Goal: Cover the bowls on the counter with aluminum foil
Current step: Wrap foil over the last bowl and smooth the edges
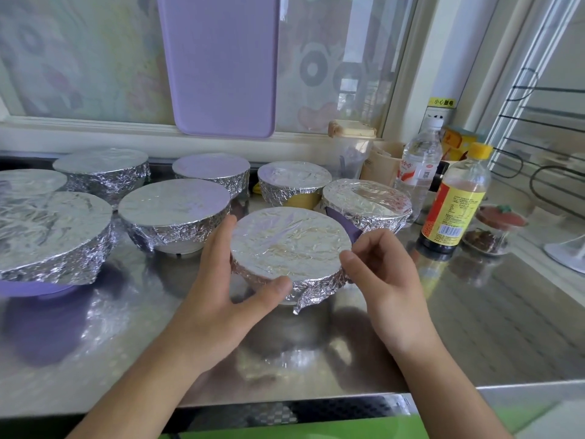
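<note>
Nearest to us, our left hand (221, 280) cups the near bowl (291, 245) on the steel counter (474, 327), fingers straight along its left side and thumb pressed against the foil skirt in front, while our right hand (383, 280) curls loosely at the right rim, thumb on the foil edge; whether it pinches the foil we cannot tell. The risk, as we judge it: a loose flap (308, 301) hangs at the front, and a hard squeeze could tear the thin sheet or tip the bowl. Seven more foil-topped bowls crowd behind and to the left, the closest (367, 201) just beyond our right fingers. A sauce bottle (452, 201) and water bottle (419, 166) stand near on the right, easy to knock.
</note>
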Demonstrator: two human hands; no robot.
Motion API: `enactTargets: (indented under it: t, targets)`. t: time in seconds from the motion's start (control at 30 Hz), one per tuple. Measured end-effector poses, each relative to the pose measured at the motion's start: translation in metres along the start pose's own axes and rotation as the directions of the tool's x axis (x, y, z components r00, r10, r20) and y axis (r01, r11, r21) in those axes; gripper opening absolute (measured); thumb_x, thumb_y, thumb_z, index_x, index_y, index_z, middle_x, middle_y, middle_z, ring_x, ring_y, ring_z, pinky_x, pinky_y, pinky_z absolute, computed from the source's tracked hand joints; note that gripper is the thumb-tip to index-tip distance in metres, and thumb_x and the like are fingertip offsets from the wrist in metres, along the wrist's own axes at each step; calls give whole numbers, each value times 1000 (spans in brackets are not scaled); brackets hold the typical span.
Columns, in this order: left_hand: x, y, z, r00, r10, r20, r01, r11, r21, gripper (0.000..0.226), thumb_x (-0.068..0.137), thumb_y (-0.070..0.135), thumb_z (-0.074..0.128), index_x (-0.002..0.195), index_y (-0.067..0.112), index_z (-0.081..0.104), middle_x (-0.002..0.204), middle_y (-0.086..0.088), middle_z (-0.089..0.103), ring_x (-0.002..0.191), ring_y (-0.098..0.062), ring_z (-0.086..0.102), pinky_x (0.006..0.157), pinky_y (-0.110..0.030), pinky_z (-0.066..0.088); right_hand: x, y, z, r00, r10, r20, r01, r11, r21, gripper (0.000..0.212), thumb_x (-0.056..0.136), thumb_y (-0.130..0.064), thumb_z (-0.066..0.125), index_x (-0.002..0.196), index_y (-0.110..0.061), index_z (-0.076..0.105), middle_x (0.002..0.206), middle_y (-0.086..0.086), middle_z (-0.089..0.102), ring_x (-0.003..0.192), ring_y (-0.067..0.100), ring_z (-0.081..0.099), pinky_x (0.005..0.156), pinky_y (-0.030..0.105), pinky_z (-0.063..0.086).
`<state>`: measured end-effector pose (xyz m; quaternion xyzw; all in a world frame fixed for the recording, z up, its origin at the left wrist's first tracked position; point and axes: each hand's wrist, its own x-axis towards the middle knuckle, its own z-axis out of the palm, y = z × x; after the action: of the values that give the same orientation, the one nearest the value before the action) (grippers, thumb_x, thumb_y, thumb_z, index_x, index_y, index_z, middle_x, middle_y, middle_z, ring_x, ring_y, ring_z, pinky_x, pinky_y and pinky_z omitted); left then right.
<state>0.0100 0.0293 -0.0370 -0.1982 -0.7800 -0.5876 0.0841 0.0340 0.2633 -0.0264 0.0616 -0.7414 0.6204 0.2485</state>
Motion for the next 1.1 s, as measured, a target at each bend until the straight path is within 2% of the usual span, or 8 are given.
enactTargets:
  t: [0.17,0.27,0.37,0.43,0.53,0.67,0.93,1.1]
  targets:
    - [1,2,4,999,10,-49,-5,994,107,124,61,71,87,160,47,17,149,50,27,134,32,23,96,10,19,0,-4,-2,999,27,35,-28,999,23,26,96,-6,74,82,4,55,66,12,56,62,12,50,61,20,39]
    - [2,7,7,998,19,-66,-10,991,136,132,54,61,91,161,46,14,143,55,24,130,36,22,96,10,19,0,-5,-2,999,30,31,-31,999,30,29,95,-9,77,77,4,58,66,16,61,63,16,53,62,24,42]
    - [4,11,12,995,37,-90,-18,980,198,137,52,61,96,159,48,11,135,60,15,127,38,19,94,12,16,-1,-7,-1,999,39,18,-39,999,-8,32,95,-12,76,71,1,60,59,-2,58,59,10,48,58,20,38]
    - [5,11,15,992,51,-114,-23,973,231,134,52,58,98,156,49,14,128,64,16,126,37,21,94,12,17,-1,-9,0,999,31,23,-30,999,-33,36,97,-15,75,69,3,61,59,-2,53,58,10,43,56,19,34]
    - [4,8,18,988,60,-140,-24,969,244,138,51,55,100,159,45,15,134,56,23,129,32,24,99,7,22,-2,-9,1,998,30,49,-26,996,-80,45,101,-19,71,65,5,62,56,5,51,55,6,40,54,17,31]
    - [3,4,19,987,79,-142,-43,969,242,133,52,51,101,156,49,19,138,51,27,130,28,29,96,9,23,-4,-11,1,991,88,97,-75,989,-124,52,105,-20,63,60,7,62,46,-7,46,46,4,36,51,17,29]
    - [3,0,19,987,93,-130,-60,970,236,134,52,48,101,158,44,21,141,44,31,131,28,29,96,9,21,-6,-19,1,989,143,42,-138,985,-99,56,100,-25,70,50,0,65,37,3,45,36,12,36,47,21,33]
    - [3,-1,19,985,92,-149,-54,969,243,133,51,51,100,157,47,20,145,34,34,134,25,28,97,9,20,-5,-23,5,952,279,128,-283,959,14,52,102,-28,66,60,2,69,46,16,53,34,21,37,40,22,27]
